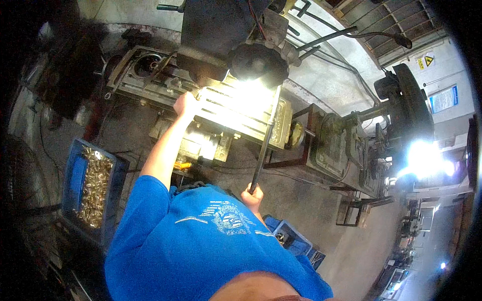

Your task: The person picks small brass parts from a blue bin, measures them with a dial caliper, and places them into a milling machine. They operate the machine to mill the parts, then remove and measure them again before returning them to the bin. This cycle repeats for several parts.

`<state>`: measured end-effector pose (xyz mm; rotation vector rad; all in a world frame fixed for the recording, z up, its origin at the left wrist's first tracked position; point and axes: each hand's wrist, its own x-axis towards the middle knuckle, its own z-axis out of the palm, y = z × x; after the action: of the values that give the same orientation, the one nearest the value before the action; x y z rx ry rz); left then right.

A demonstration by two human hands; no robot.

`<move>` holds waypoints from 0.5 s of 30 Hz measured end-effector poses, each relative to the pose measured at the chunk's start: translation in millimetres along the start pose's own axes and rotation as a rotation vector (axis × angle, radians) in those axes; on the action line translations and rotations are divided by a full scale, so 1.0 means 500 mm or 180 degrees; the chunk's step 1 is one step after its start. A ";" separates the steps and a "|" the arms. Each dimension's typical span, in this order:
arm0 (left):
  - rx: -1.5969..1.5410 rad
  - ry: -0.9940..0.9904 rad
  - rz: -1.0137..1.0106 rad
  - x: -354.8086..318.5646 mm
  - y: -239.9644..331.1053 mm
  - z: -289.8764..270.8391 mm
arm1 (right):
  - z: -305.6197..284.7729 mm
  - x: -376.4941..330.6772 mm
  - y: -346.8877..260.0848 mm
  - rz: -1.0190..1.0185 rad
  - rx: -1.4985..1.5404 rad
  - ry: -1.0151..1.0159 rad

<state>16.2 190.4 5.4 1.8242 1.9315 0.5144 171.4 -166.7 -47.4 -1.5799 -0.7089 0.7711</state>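
Gripping the long dark lever (263, 145) tight in my right hand (252, 194), I rest my left hand (186, 105), fingers curled, on the brightly lit machine table (236, 113).

Two signs hang on the pale wall at about two o'clock. The higher one, a small yellow triangular warning sign with a dark rim (429, 60), has a smaller yellow rectangular label (419, 63) just beside it on its nine o'clock side. Below them, toward three o'clock, hangs a rectangular blue-bordered notice with a white field (444, 99), tilted by the lens. No packages or screens can be made out.
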 end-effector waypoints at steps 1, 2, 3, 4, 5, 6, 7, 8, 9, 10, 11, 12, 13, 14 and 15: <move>0.0016 -0.0011 -0.0021 0.000 -0.001 0.000 | 0.003 0.001 -0.003 -0.0005 0.0059 -0.0029; -0.0004 0.0021 -0.0034 0.002 -0.004 0.002 | 0.006 0.002 -0.006 0.0010 0.0091 -0.0030; -0.0024 0.0053 -0.0046 0.004 -0.009 0.006 | 0.011 0.005 -0.009 0.0026 0.0123 -0.0031; -0.0047 0.0078 -0.0043 0.006 -0.009 0.008 | 0.015 0.004 -0.016 0.0038 0.0155 -0.0017; -0.0056 0.0058 -0.0038 0.008 -0.010 0.009 | 0.013 0.005 -0.008 0.0003 0.0164 -0.0027; -0.0065 0.0038 -0.0031 0.008 -0.010 0.010 | 0.007 0.007 0.006 -0.0033 0.0173 -0.0037; -0.0067 0.0019 -0.0027 0.009 -0.010 0.008 | 0.010 0.006 -0.001 -0.0065 0.0187 -0.0050; -0.0051 -0.0037 -0.0008 0.008 -0.010 0.005 | 0.007 -0.003 -0.011 0.0045 0.0145 -0.0039; -0.0034 -0.0096 0.0014 0.005 -0.010 0.001 | 0.001 -0.017 -0.024 0.0155 0.0104 -0.0025; -0.0024 -0.0162 0.0054 0.003 -0.006 -0.002 | -0.005 -0.030 -0.040 0.0259 0.0061 0.0008; -0.0019 -0.0089 0.0048 0.001 -0.006 -0.005 | -0.008 -0.037 -0.046 0.0119 -0.0249 0.0080; -0.0024 -0.0089 0.0071 0.003 -0.008 -0.001 | -0.027 -0.060 -0.063 0.0383 0.0534 -0.0158; -0.0025 -0.0096 0.0113 0.007 -0.009 0.008 | -0.042 -0.079 -0.088 0.0474 0.0382 -0.0159; -0.0013 -0.0109 0.0154 0.008 -0.009 0.008 | -0.059 -0.097 -0.100 0.0578 0.0238 -0.0158; -0.0041 -0.0116 0.0107 0.008 -0.004 0.009 | -0.082 -0.110 -0.083 0.0313 -0.0854 0.0056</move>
<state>16.8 193.9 0.5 1.8481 1.8724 0.4997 170.3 -229.2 3.0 -1.8735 -0.7499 0.7563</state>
